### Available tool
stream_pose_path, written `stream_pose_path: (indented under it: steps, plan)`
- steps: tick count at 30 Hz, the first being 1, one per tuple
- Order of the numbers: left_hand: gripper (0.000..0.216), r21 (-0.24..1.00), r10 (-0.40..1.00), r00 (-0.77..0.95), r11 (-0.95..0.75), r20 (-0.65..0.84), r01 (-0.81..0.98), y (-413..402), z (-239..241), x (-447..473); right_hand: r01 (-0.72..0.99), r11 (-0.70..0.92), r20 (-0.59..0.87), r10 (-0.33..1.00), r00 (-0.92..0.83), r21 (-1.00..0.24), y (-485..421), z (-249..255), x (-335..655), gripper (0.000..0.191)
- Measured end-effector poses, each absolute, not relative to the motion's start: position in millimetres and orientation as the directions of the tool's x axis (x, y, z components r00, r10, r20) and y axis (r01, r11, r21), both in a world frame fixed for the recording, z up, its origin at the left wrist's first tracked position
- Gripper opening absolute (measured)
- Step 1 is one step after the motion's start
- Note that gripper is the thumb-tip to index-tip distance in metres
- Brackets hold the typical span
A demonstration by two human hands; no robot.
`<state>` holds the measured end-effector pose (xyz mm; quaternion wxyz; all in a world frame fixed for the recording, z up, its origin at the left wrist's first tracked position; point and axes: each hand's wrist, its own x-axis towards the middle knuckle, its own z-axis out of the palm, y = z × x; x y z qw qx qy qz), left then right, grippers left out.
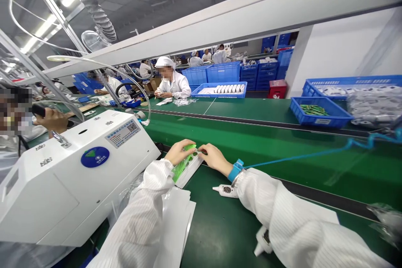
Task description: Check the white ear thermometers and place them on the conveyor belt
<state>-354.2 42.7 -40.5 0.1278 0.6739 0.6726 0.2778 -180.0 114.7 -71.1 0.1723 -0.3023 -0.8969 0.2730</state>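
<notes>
Near the belt's edge lies a narrow white tray point(191, 171) with a row of small dark round pieces in it. A bright green sheet point(180, 169) runs along its left side, and the fingers of my left hand point(179, 153) are closed over its upper end. My right hand point(216, 159), wearing a blue wrist strap point(236, 170), reaches the tray's far end with thumb and fingers bent together; what they pinch is too small to make out. Below my right wrist lies a white pointed-nose device point(226, 191). Another similar white part point(263, 240) lies under my right sleeve.
A white machine point(78, 180) stands close on the left. White sheets point(177, 226) lie under my left forearm. Beyond the green conveyor point(251, 138) are a blue bin of green boards point(322, 113) and bagged white parts point(375, 106). A blue cord point(298, 157) stretches rightward. A co-worker point(172, 81) sits opposite.
</notes>
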Motion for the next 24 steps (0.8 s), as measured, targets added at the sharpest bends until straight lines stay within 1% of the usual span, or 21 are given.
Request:
stream_pose_path:
  steps: [5, 8, 12, 15, 19, 24]
  plan:
    - [0.039, 0.587, 0.97, -0.079, -0.075, 0.232, 0.806, 42.9, -44.9, -357.8, 0.495, 0.716, 0.147, 0.629, -0.763, -0.492, 111.8, -65.8, -191.6, 0.024]
    - [0.038, 0.602, 0.967, -0.08, -0.084, 0.241, 0.794, 43.1, -46.6, -357.3, 0.532, 0.729, 0.127, 0.633, -0.764, -0.43, 111.0, -62.4, -196.8, 0.027]
    - [0.036, 0.602, 0.966, -0.081, -0.087, 0.245, 0.794, 43.4, -47.7, -354.2, 0.561, 0.722, 0.07, 0.636, -0.768, -0.405, 111.9, -58.1, -202.7, 0.03]
    - [0.037, 0.585, 0.965, -0.081, -0.083, 0.249, 0.806, 43.4, -48.0, -353.3, 0.556, 0.709, 0.05, 0.635, -0.771, -0.434, 113.1, -56.7, -204.7, 0.029]
    - [0.037, 0.536, 0.969, -0.078, -0.063, 0.236, 0.842, 44.7, -47.9, -353.2, 0.537, 0.664, 0.053, 0.653, -0.756, -0.52, 117.7, -54.6, -195.4, 0.026]
    - [0.036, 0.436, 0.977, -0.062, -0.034, 0.204, 0.899, 40.9, -50.4, -328.4, 0.505, 0.549, 0.038, 0.702, -0.711, -0.666, 128.8, -48.9, -129.7, 0.019]
